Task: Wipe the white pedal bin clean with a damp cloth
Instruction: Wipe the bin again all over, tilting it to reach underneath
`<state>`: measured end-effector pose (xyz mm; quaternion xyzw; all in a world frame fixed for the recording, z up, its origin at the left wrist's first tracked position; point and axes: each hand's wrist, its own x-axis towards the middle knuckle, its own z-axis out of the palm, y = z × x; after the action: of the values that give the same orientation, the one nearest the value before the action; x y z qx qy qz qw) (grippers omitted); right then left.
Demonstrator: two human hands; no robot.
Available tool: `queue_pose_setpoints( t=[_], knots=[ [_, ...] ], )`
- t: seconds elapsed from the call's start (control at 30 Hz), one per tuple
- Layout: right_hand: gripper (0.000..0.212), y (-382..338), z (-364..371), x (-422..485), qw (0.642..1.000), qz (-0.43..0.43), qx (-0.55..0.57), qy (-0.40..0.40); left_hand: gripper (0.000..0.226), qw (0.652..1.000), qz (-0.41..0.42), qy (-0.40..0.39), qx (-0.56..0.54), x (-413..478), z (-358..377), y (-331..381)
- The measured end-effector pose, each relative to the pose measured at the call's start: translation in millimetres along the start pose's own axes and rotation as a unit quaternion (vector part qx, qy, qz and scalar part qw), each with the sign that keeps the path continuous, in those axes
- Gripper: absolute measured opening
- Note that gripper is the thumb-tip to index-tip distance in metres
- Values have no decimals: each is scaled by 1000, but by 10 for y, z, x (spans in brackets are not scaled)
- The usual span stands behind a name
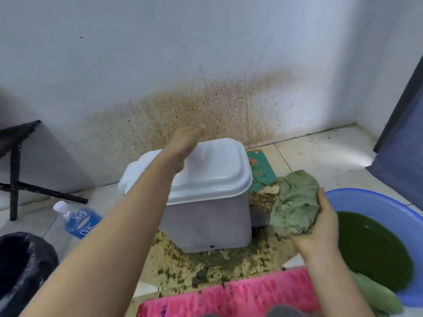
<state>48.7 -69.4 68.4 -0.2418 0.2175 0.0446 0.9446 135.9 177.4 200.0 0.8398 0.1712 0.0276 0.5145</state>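
Plainly, from the head camera: white pedal bin (206, 216) upright on the spattered floor tiles (320, 161), close to the stained wall (137, 65), lid (215, 170) down. Just left of a wadded green-grey cloth (295, 202), seemingly not touching it. Cloth gripped by the right hand (320, 223), fingers curled round the wad, between bin and blue basin (375, 197) of green water. Nearest to the bin's right side wall, so probably a short leftward sweep to land there. Left hand (185, 143) over the lid's rear left, badly blurred; cannot tell whether fingers spread, curled or touching. Lid's long axis roughly left to right, slightly skewed. Ribbed piece (219, 251) at the foot of the near face, likely the pedal, so front probably toward the wearer.
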Motion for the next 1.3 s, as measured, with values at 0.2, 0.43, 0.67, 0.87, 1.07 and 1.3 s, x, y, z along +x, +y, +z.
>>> queue_pose_setpoints(
  t=[0.2, 0.43, 0.67, 0.87, 1.07, 1.3],
  knots=[
    [37, 335, 538, -167, 870, -353, -318, -134, 53, 960, -13, 147, 238, -94, -974, -909],
    [42, 1327, 725, -8, 367, -581, -705, -175, 55, 947, 18, 200, 250, -143, -767, -1337],
    [48, 1609, 796, 33, 218, -650, -683, -251, 52, 957, 44, 178, 225, -193, -844, -1423],
    [51, 1010, 424, 113, 233, -675, -675, -185, 49, 970, 108, 149, 157, -252, -947, -1563],
    [46, 1641, 757, -229, 279, -626, -701, -197, 51, 974, 139, 136, 114, -343, -987, -1662],
    [41, 1856, 1007, -394, 283, -603, -703, -248, 43, 973, 162, 118, 117, -335, -1085, -1714]
  ],
)
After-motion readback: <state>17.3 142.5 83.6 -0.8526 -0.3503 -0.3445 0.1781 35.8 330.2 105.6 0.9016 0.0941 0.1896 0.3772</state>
